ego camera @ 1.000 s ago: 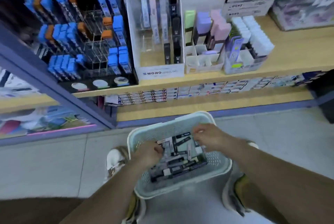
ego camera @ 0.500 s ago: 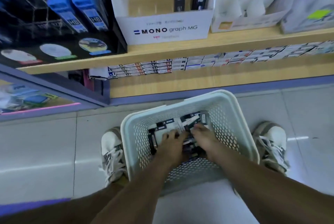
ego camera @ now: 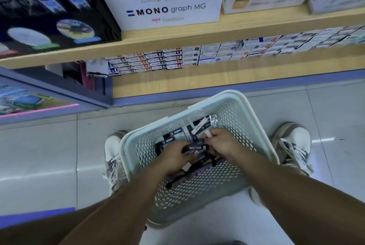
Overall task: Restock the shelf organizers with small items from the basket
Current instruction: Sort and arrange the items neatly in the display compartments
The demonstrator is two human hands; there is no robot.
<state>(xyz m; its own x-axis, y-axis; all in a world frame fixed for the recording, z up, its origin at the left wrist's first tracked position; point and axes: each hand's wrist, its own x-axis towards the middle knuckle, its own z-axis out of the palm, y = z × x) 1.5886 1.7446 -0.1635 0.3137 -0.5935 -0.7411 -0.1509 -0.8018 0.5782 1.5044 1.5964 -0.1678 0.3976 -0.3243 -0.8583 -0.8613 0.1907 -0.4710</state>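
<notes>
Left hand [ego camera: 173,155] pinches a dark pack [ego camera: 197,147] in the basket [ego camera: 237,114]; right hand [ego camera: 221,142] curls among the packs [ego camera: 177,133], its hold unclear
The person would do well to square like packs into one stack, labels aligned, before lifting them to the MONO organizer [ego camera: 167,9] above

Left hand [ego camera: 174,156] beside right hand [ego camera: 220,143], fingers seemingly curled.

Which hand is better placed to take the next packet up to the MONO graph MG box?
Left, probably. The left hand grips a dark packet in the basket, and the MONO graph MG box stands above and left of it. What the right hand holds is unclear.
</notes>
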